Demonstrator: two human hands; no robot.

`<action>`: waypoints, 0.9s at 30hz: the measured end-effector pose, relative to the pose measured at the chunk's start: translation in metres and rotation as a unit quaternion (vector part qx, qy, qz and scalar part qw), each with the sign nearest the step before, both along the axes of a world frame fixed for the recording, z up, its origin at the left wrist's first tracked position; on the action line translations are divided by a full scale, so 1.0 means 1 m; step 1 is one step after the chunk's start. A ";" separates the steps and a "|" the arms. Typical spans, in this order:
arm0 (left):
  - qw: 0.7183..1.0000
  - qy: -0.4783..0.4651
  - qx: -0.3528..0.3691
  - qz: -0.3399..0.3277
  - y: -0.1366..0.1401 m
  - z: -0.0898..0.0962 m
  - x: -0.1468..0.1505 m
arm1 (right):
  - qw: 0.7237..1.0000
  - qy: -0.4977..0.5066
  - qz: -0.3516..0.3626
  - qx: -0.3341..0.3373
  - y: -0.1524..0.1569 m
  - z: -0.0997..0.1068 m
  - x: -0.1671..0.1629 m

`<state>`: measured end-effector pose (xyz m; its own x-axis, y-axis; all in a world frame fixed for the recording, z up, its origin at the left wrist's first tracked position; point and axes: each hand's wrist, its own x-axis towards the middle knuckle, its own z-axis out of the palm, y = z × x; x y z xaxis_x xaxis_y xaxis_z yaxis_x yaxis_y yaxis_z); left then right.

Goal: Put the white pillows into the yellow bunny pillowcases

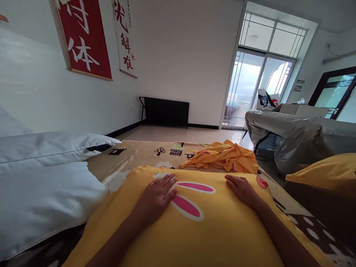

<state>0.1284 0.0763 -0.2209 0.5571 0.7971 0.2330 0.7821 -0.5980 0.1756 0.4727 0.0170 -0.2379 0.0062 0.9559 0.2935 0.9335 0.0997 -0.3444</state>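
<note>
A plump yellow pillow [222, 218] with a printed white rabbit with pink-centred ears lies before me on the bed. My left hand [161, 189] rests flat on its far left part, over the rabbit print, with the fingers stretched out. Toward the far right side, my right hand [241, 188] lies on the same yellow cloth, fingers extended and palm down. Neither hand grips anything. Just beyond the pillow sits a crumpled orange-yellow cloth [222, 157], touched by neither hand.
White pillows [47, 189] are stacked at the left. A patterned beige blanket [139, 152] covers the bed. At the right are another yellow pillow [328, 168] and plastic-covered furniture [300, 137]. A black folded table-like panel [167, 112] leans by the far wall.
</note>
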 end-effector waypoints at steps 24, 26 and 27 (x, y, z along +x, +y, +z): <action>0.940 -0.053 0.328 -0.079 -0.134 -0.073 -0.069 | 0.881 -0.370 0.101 0.278 -0.188 -0.048 -0.066; 0.952 -0.064 0.298 -0.021 -0.127 -0.075 -0.097 | 0.897 -0.361 0.060 0.250 -0.203 -0.061 -0.037; 0.958 -0.063 0.281 0.005 -0.123 -0.077 -0.110 | 0.905 -0.353 0.042 0.234 -0.210 -0.068 -0.022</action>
